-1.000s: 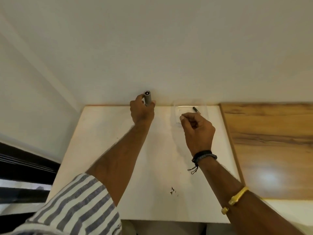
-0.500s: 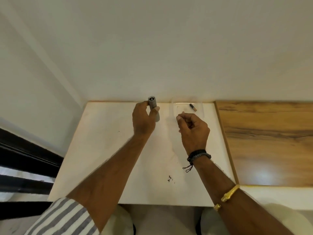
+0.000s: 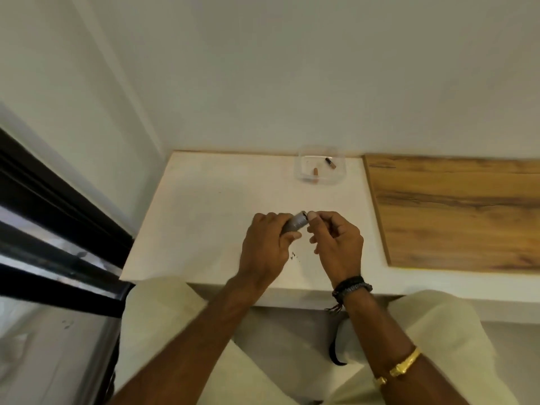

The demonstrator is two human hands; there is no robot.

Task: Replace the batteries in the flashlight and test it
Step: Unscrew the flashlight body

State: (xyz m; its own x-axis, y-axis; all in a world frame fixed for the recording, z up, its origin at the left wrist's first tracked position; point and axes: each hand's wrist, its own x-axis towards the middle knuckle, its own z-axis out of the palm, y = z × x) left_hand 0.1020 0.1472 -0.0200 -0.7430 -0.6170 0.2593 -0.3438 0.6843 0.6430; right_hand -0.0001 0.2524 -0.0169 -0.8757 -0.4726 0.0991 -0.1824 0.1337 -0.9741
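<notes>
White table [image 3: 204, 200] against a plain wall [image 3: 292, 83]; wood panel [image 3: 453, 211] adjoining on the right.

Item 1, flashlight [image 3: 293, 225]: grey barrel, held above the table's middle, near the front edge. Long axis runs from lower left to upper right, and the dark end points at the right hand's fingertips.

Item 2, left hand [image 3: 264, 247]: wrapped round the barrel, thumb along its near side. It is the carrying hand.

Item 3, right hand [image 3: 339, 244]: fingers curled, thumb and forefinger drawn together at the dark end, touching it or nearly so. Whether they pinch a battery or some other small part cannot be told; the spot is blurred.

Item 4, tray [image 3: 336, 178]: clear, at the far edge by the wall, well apart from both hands and nearer the right one. Contents: dark battery [image 3: 330, 163] and orange battery [image 3: 315, 172], lying apart.

Judgement: any feed into the barrel must go along its axis, from upper right to lower left, with the left hand keeping the barrel steady.
</notes>
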